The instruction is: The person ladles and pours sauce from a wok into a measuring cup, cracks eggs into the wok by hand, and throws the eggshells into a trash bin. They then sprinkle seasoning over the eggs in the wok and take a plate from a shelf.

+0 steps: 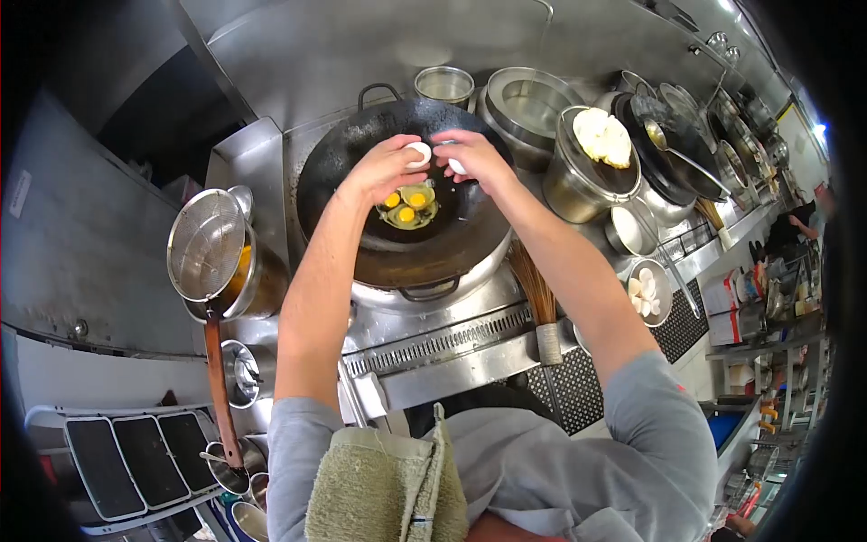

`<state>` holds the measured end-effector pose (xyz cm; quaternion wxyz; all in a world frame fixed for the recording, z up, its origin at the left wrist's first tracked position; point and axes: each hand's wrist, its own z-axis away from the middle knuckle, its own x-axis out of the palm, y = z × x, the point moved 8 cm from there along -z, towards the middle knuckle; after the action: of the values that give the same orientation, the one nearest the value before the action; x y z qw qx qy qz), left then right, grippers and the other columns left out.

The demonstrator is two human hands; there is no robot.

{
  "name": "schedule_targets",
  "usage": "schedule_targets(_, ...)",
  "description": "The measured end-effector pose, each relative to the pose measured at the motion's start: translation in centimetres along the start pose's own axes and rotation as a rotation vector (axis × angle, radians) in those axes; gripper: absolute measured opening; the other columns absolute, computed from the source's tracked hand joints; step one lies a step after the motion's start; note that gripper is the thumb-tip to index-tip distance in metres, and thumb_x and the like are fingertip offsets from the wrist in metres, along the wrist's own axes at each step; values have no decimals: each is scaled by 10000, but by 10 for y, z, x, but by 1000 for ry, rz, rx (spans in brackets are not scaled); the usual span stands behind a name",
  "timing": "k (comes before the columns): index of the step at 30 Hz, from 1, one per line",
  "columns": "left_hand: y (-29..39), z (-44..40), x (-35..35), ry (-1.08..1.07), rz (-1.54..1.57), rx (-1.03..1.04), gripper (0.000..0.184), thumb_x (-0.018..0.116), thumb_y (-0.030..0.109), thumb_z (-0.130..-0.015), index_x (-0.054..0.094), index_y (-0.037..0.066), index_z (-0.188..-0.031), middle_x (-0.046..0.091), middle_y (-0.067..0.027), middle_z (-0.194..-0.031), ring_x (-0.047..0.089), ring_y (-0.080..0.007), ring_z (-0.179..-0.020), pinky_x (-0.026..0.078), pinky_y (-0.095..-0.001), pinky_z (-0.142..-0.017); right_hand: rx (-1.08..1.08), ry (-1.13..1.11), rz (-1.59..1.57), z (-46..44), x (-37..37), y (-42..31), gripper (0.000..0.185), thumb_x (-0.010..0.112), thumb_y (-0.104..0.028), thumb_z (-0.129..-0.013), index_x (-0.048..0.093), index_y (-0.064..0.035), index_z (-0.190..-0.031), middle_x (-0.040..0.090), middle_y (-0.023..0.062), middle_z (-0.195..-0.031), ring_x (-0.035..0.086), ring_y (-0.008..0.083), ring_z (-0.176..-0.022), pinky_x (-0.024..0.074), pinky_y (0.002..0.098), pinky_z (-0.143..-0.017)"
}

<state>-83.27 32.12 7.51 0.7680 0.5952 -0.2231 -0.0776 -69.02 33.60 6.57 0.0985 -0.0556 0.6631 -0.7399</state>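
Both hands are over a large black wok (pixel 361 253), a short way apart. My left hand (pixel 381 172) is closed on a white eggshell (pixel 418 154), its rounded side showing. Within my right hand (pixel 477 161), the fingers close on another white piece of eggshell (pixel 457 166), partly hidden by them. Whether either shell is whole or a half, I cannot tell. Below the hands, several raw eggs (pixel 407 215) lie in the wok's bottom, with yellow yolks and clear whites.
A mesh strainer (pixel 206 244) rests on a metal pot at left. A bamboo brush (pixel 539 303) lies right of the wok. Cooked egg (pixel 602 137) sits on a strainer over a pot (pixel 578 194). A bowl (pixel 664 294) holds white pieces. A ladle (pixel 691 163) lies farther right.
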Motion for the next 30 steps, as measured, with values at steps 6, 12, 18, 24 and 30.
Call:
schedule_targets(6,0,-45,-45,51,-363,-72,382,632,80,-859,523,1,-1216,591,-99,-1136,581,-181,-1074,469,-341,-949,36,-186,114,-52,24,9,451,643,-172,-794,617,-79,-1235,651,34,-815,594,96,-614,454,218,-488)
schedule_targets(12,-17,-62,-61,56,-230,-42,374,657,78,-837,567,-16,-1187,618,-105,-1115,594,-189,-1056,495,-315,-912,-124,-143,304,-75,27,11,422,658,-258,-779,668,-85,-1164,636,46,-735,574,87,-577,459,242,-472)
schedule_targets(18,-25,-73,-80,245,-402,55,253,688,58,-784,670,-22,-1024,676,-96,-942,653,-162,-827,542,-282,-741,-381,7,630,-81,32,8,416,682,-296,-743,684,-94,-1107,700,154,-948,678,288,-855,534,369,-772)
schedule_targets(24,-27,-83,-92,278,-596,27,319,686,73,-800,635,-73,-1079,674,-114,-980,649,-176,-870,536,-280,-765,-290,-69,761,-94,42,15,411,643,-275,-768,666,-108,-1143,667,174,-1085,629,338,-1025,495,394,-904)
schedule_targets(30,-27,-85,-101,391,-709,133,315,697,89,-768,664,-50,-1048,690,-99,-919,641,-141,-804,518,-261,-727,-263,-79,765,-104,38,19,439,633,-260,-769,650,-134,-1189,655,175,-1121,622,331,-1052,485,373,-940)
